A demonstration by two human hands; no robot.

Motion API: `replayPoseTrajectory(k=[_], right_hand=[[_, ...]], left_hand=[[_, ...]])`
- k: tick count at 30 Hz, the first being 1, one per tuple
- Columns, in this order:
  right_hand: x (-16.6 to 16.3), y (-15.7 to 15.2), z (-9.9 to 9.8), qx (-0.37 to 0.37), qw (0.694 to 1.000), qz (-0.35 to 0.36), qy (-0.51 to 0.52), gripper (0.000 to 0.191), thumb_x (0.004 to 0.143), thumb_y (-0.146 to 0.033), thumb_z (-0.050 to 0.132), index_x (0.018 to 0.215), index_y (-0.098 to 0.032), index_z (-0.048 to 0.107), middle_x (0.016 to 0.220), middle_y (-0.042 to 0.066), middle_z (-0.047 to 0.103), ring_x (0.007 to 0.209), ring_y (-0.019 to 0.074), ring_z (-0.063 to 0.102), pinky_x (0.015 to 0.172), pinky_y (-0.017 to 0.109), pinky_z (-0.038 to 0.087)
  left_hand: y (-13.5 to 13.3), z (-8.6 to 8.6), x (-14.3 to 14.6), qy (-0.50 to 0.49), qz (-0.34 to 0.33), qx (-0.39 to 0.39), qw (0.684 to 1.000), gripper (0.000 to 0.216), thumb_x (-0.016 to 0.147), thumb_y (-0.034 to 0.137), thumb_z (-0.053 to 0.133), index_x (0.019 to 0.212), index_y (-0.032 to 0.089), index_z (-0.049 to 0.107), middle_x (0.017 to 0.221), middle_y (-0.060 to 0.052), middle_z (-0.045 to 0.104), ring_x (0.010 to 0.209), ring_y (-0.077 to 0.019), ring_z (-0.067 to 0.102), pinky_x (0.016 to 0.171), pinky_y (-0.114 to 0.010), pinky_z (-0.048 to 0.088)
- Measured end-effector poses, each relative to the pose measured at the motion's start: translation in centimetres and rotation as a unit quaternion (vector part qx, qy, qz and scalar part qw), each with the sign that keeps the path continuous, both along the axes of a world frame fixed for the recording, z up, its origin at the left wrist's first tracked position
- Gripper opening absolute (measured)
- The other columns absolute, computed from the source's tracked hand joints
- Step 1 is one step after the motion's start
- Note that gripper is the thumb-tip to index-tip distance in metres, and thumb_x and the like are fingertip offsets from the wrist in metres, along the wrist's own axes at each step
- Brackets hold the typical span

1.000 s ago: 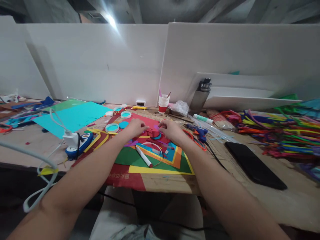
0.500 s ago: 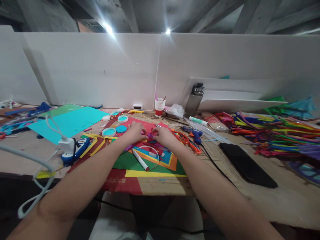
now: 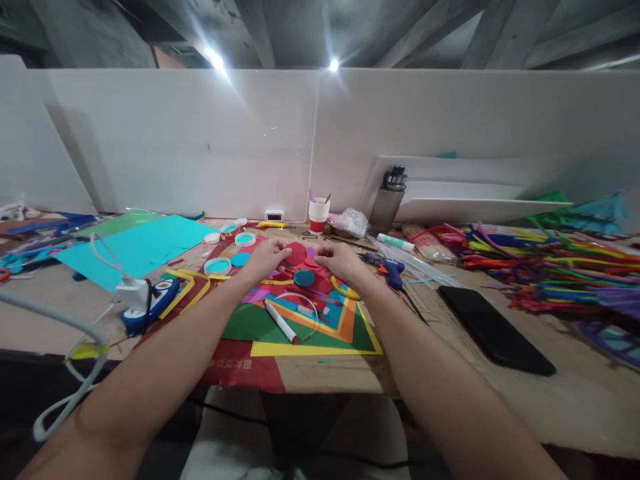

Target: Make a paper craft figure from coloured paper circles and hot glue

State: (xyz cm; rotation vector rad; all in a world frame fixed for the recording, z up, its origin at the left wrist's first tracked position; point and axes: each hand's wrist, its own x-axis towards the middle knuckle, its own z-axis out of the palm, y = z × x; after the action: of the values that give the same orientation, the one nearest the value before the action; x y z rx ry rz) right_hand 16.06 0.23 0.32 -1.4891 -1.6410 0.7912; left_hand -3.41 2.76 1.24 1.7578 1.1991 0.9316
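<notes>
Pinching a red paper disc (image 3: 296,253) over the craft sheets

Head view: the left hand (image 3: 267,257) nips the red paper disc's left edge, above the layered coloured sheets (image 3: 300,330). The right hand (image 3: 341,261) meets its right edge, fingers curled; its grip cannot be told. A teal disc (image 3: 303,278) lies just below.

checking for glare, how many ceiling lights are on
2: left light at upper left, centre light near the top middle, both above the white boards. More may lie outside the frame.
</notes>
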Motion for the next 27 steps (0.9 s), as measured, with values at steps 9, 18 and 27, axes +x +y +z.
replayPoseTrajectory(k=[9,18,27], right_hand=[[-0.9,-0.7,0.8,-0.035,0.960,0.020,0.275,0.017,0.064,-0.024,0.072,0.074,-0.017,0.059,0.056,-0.006,0.053,0.049,0.0074,0.046,0.047,0.021,0.042],[-1.7,-0.9,0.8,-0.021,0.935,0.018,0.352,0.037,0.049,-0.033,0.084,0.072,-0.017,0.060,0.065,-0.004,0.060,0.057,0.0079,0.053,0.057,0.024,0.048],[-1.8,-0.8,0.8,0.029,0.922,0.026,0.384,0.041,0.047,-0.041,0.083,0.069,-0.018,0.058,0.063,-0.004,0.059,0.057,0.0089,0.053,0.057,0.024,0.045]], left_hand=[[-0.7,0.3,0.4,-0.087,-0.019,-0.020,0.996,0.011,0.087,0.023,0.056,0.093,0.016,0.051,0.074,-0.002,0.066,0.056,-0.0139,0.067,0.045,-0.020,0.045],[-1.1,0.1,0.6,-0.098,-0.035,-0.001,0.995,0.014,0.080,0.025,0.065,0.089,0.014,0.062,0.082,-0.003,0.067,0.060,-0.0106,0.064,0.055,-0.023,0.053],[-1.3,-0.1,1.2,-0.303,-0.071,-0.144,0.939,0.022,0.073,0.017,0.073,0.093,0.012,0.065,0.082,-0.002,0.066,0.062,-0.0084,0.062,0.055,-0.020,0.054]])
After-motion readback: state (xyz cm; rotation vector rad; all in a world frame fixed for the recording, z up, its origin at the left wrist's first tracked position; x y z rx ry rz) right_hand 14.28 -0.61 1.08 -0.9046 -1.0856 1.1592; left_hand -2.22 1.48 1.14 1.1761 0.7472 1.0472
